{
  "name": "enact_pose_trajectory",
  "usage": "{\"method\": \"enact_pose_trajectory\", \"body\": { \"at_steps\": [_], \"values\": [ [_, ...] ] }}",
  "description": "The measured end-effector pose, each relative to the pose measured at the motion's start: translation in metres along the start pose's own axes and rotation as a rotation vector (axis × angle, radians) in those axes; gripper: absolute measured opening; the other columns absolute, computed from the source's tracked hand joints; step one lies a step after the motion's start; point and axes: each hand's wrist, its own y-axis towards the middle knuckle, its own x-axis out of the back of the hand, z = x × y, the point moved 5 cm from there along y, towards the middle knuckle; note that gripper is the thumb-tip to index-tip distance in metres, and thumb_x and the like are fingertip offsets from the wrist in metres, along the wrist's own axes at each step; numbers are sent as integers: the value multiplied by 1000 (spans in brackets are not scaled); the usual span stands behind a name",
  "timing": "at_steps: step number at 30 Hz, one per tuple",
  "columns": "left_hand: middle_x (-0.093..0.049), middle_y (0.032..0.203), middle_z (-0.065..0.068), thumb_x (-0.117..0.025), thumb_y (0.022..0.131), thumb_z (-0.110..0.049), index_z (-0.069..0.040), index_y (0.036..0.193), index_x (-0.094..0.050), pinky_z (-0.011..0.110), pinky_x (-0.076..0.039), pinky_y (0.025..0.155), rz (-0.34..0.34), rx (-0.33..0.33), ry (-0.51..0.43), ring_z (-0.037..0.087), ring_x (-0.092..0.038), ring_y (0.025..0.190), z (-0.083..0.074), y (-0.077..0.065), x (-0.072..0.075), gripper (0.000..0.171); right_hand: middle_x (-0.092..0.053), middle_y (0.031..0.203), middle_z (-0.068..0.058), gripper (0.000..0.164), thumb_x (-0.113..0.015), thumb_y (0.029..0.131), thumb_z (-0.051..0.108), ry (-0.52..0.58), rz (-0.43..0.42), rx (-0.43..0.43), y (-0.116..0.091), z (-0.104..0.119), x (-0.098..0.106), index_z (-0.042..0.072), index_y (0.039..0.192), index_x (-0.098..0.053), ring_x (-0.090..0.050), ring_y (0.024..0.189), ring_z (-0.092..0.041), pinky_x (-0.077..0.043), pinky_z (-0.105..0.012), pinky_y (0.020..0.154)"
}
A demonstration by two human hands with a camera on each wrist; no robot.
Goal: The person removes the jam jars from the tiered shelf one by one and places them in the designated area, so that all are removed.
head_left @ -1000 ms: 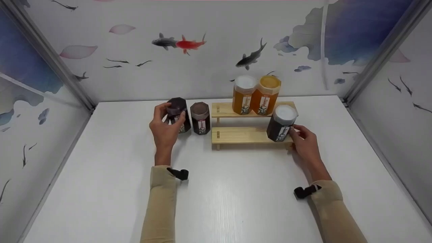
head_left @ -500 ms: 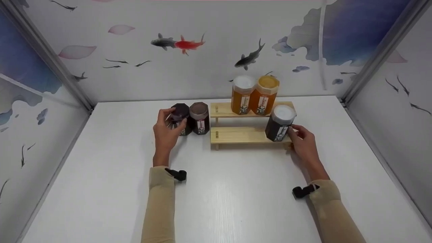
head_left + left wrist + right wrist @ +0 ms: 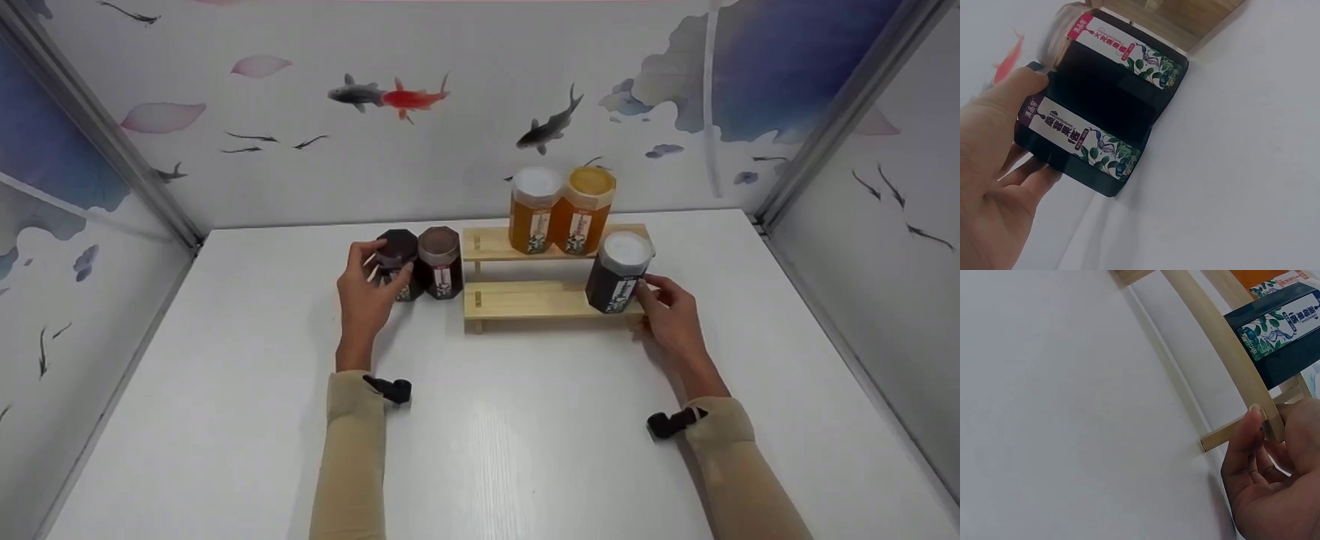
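My left hand (image 3: pixel 365 296) grips a dark octagonal jar (image 3: pixel 1067 132) near its lid, thumb on the near side and fingers round the far side. Upright on the table, this jar stands against a second dark jar (image 3: pixel 440 262) with a brownish lid. To their right is a two-tier wooden rack (image 3: pixel 525 300). At its right end my right hand (image 3: pixel 675 322) pinches the lower shelf, with the thumb on the front edge in the right wrist view. A dark jar with a white lid (image 3: pixel 611 283) stands on that shelf, right beside the fingers.
Two amber jars stand side by side on the upper shelf, one with a white lid (image 3: pixel 535 182) and one with a yellow lid (image 3: pixel 591 182). White panels (image 3: pixel 450 172) printed with fish enclose the white table (image 3: pixel 465 420) at the back and sides.
My left hand has brought its dark jar right and toward me, down beside the brown-lidded jar; over the last half second it stays there. My right hand keeps its place on the rack.
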Motion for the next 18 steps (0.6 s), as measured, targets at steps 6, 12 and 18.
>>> {"method": "enact_pose_trajectory", "body": {
  "at_steps": [6,12,18],
  "values": [
    [-63,147,8,-87,94,-20,-19,140,-61,44,-49,122,-8,-6,21,26,-59,145,-3,-1,-3,53,-57,117,-8,57,-54,112,50,21,13,-15,1,-3,0,16,157,-55,-60,83,-14,-55,-22,67],
    [-60,155,8,-81,99,-35,-12,143,-64,45,-35,132,-68,-45,145,24,-49,153,-18,1,-6,52,-60,113,-9,56,-56,111,49,25,9,6,0,-3,0,13,154,-57,-62,76,-10,-55,-22,65],
    [-65,147,9,-76,103,-35,-5,136,-67,43,-40,128,-163,-166,133,22,-53,148,-63,1,-23,46,-61,100,-5,55,-59,110,48,54,-6,24,1,-1,1,12,151,-60,-60,68,-7,-53,-21,60]
  ]
}}
